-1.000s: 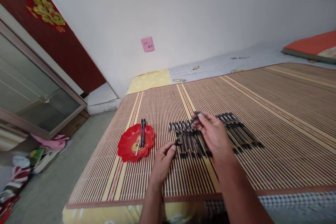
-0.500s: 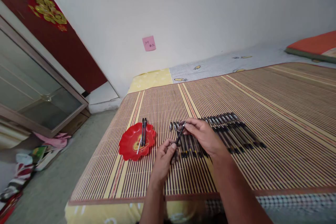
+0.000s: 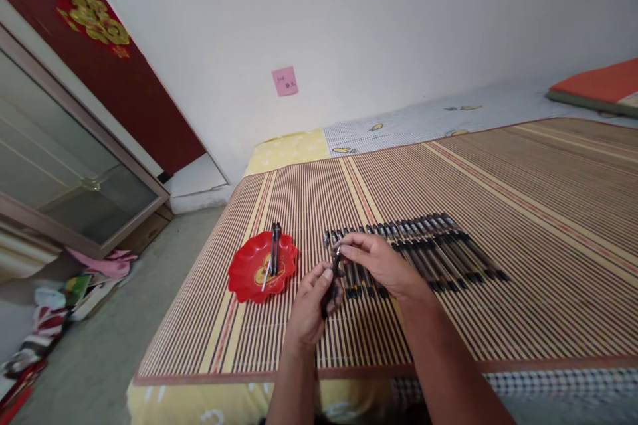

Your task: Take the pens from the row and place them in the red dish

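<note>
My left hand [image 3: 310, 305] is closed around a black pen [image 3: 335, 265] and holds it tilted above the mat. At the pen's upper end, which shows a pale tip, my right hand [image 3: 383, 264] pinches with thumb and fingers. Behind and right of my hands, several dark pens [image 3: 463, 252] lie side by side in a long row, partly hidden by my right hand. A short dark piece [image 3: 326, 239] lies at the row's left end. Left of my hands, two black pens [image 3: 275, 249] and a thin white stick [image 3: 266, 275] rest in a scalloped red dish [image 3: 240, 282].
A striped bamboo mat [image 3: 239, 352] covers the bed. Farther back are a patterned sheet [image 3: 409, 125] and a folded orange item [image 3: 598, 83]. A pink note [image 3: 284, 81] is on the wall. Clothes and other items [image 3: 54, 319] lie at the floor's left.
My right hand has moved slightly down and left, closer to my left hand. Less of the dark length between them shows now. The view has shifted a little.
</note>
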Motion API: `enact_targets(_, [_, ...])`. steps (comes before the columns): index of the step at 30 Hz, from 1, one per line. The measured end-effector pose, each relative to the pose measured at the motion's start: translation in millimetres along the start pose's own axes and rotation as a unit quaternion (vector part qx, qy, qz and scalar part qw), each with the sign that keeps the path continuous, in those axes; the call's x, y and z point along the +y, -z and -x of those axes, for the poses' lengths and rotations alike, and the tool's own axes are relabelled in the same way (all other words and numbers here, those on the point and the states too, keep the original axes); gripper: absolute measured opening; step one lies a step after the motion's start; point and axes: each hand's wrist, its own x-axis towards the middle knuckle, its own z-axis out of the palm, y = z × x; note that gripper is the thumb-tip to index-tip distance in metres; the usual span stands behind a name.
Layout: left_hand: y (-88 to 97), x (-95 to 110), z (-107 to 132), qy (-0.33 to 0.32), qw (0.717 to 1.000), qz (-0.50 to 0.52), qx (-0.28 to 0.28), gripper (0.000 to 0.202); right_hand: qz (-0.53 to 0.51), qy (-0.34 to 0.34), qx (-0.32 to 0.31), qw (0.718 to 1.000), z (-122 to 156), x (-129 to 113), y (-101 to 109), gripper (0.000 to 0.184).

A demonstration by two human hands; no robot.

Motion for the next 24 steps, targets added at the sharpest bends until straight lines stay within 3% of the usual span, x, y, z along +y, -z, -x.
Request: enact_targets(24, [-0.5,-1.4,-0.6,0.001,1.000,0.011,-0.002,0.036,0.002,0.007,-0.002,1.000,0.1,-2.3,0.9,0.016])
